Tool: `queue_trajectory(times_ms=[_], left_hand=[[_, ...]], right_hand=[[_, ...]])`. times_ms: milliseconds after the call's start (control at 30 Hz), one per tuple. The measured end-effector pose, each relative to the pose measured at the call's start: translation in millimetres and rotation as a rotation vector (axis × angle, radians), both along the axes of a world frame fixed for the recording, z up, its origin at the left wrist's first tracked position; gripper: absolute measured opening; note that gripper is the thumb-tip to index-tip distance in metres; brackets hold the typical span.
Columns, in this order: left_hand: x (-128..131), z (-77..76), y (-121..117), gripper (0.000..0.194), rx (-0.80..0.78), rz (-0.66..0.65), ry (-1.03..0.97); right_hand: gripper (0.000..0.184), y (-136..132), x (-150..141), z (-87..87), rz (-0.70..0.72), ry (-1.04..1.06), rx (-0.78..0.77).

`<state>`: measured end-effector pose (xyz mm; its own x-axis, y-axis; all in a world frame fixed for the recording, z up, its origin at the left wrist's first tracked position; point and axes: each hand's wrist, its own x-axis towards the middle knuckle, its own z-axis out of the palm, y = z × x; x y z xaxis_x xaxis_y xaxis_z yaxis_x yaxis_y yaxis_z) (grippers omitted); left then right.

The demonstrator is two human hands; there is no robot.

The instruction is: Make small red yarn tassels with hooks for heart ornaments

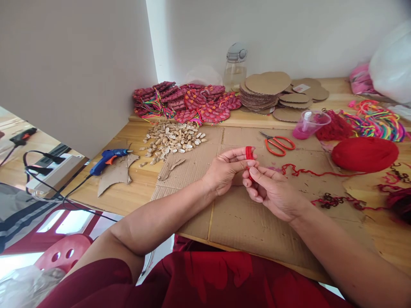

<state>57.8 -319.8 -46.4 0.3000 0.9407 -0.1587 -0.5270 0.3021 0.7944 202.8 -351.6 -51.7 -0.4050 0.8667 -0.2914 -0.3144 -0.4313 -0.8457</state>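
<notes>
Red yarn (249, 152) is wound in several turns around the fingers of my left hand (226, 169), whose thumb presses against them. Close beside it, my right hand (272, 188) pinches the yarn between thumb and fingers just below the wound loops. A crinkled red strand runs across the cardboard to a red yarn ball (365, 154) at the right. Scissors with orange handles (278, 143) lie just beyond my hands. What sits inside the right hand's curled fingers is partly hidden.
A cardboard sheet (250, 222) covers the middle of the wooden table. Peanut shells (175, 139) are heaped at left, near a blue glue gun (109, 160). Behind stand decorated pink pieces (205, 102), stacked cardboard discs (268, 83), a bottle (235, 68) and a pink plastic cup (310, 124).
</notes>
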Motion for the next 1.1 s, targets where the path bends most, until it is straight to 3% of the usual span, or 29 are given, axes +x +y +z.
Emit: queue_trajectory(times_ms=[200,333,533,900,1100], left_hand=[[0.4,-3.0,-1.8,0.035,0.147,0.028,0.153],[1.2,-5.0,-4.6,0.039,0.169,-0.039,0.240],[2.1,-7.1,-0.2,0.039,0.119,0.033,0.114],[-1.3,-4.4,2.7,0.029,-0.021,-0.035,0.020],[-2.4,-0.1,1.8,0.022,-0.071,0.007,-0.012]], right_hand=[[0.043,2.9,1.9,2.8,-0.001,-0.094,0.066],[0.039,2.8,0.2,1.2,-0.039,-0.200,0.100],[0.032,1.1,-2.8,-2.5,-0.072,-0.139,0.091],[0.025,1.6,-2.1,-1.4,-0.038,-0.071,0.038],[0.025,1.9,-1.7,-0.9,-0.055,-0.076,0.017]])
